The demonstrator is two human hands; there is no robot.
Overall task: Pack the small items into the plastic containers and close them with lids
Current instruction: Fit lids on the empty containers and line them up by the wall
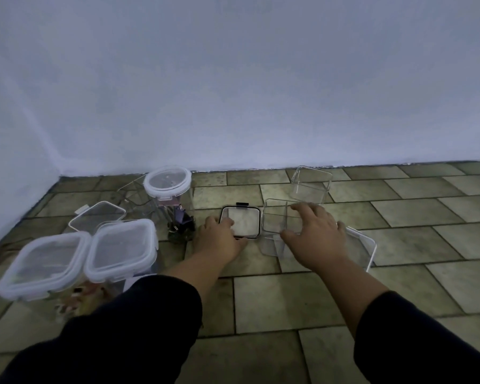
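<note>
Evidently the black-rimmed lid [240, 223] lay under the left hand [219, 237] fingertips, just left of the clear container [278, 227] beneath the open right hand [315, 237], hands apart.

no readable text, labels, brands or numbers on anything

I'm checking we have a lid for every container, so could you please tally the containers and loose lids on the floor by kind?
Closed containers with lids on: 3 (two square, one round)
Open empty containers: 2 (far one, one under the right hand)
Loose lids: 3 (black-rimmed lid, white-rimmed lid, clear lid)
Total: 8
</note>
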